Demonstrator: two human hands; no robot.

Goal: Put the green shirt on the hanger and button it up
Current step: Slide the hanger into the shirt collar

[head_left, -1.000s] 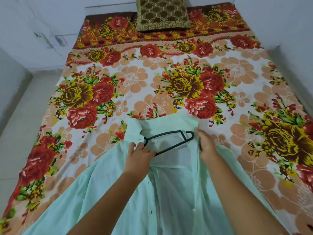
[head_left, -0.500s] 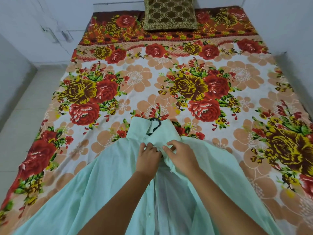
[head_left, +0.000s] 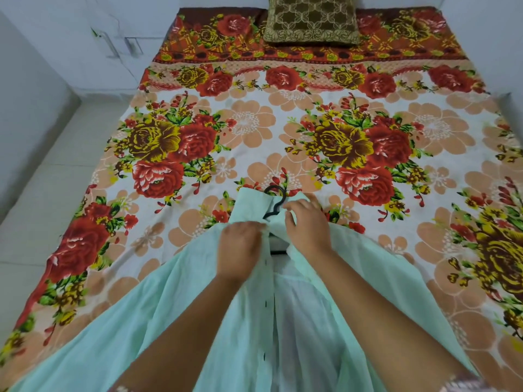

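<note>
Head view: both hands at the collar of the green shirt [head_left: 175, 301], spread on the floral bedsheet [head_left: 254, 131].
Left hand [head_left: 240, 251] closed, pinching the left placket; right hand [head_left: 307, 226] curled, gripping the right collar edge. Black hanger [head_left: 274, 200] hook pokes out just beyond the fingers. Front unbuttoned below the hands.

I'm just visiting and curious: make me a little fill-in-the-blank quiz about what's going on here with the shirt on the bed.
1. The hanger's hook sticks out at the shirt's ____.
2. The green shirt lies on a ____ bedsheet.
3. Both hands, left hand and right hand, grip the shirt's ____ edges.
4. At the bed's head rests a brown ____.

Missing words: collar; floral; front; cushion
</note>
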